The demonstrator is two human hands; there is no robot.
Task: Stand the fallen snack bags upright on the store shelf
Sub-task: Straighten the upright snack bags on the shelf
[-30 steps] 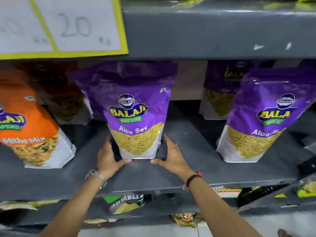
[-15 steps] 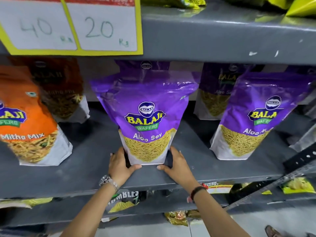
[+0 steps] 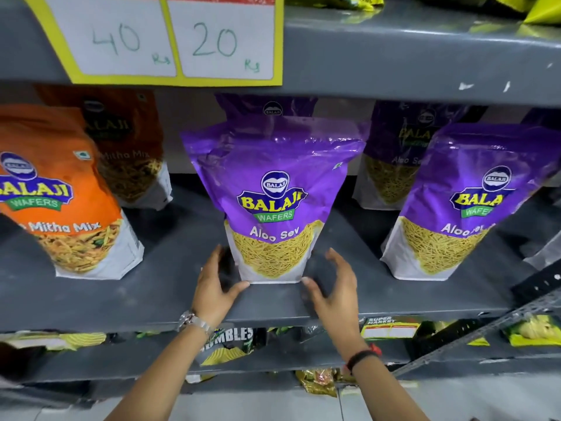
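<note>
Lighting even, fairly bright, from above and in front. Glare streaks across the glossy top of the centre Aloo Sev bag (image 3: 274, 189). Back-row bags sit in shade under the upper shelf (image 3: 425, 56). Wide-angle bending at edges; orange Mitha Mix bag (image 3: 60, 192) slightly soft.

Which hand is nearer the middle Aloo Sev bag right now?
Left. The left hand touches the middle Aloo Sev bag at its bottom left corner; the right hand is open just off its right side, apart.
</note>
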